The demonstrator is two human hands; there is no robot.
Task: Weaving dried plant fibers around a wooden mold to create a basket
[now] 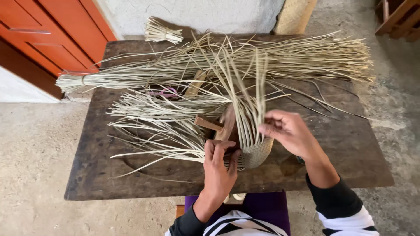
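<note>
A small, partly woven straw basket (258, 153) lies on a dark wooden table (341, 148), its loose pale strands (245, 100) fanning up and away. My left hand (220, 168) presses against the woven base from the near left side, fingers curled on it. My right hand (286, 131) pinches a few of the upright strands just above the woven rim. A wooden block or mould (218, 126) sticks out behind the basket, partly hidden by the straw.
A large tied bundle of straw (183, 65) spans the table's far half, a smaller bundle (162, 32) at the far edge. Pink-handled scissors (166, 92) lie under strands. An orange door (52, 30) stands far left; concrete floor surrounds the table.
</note>
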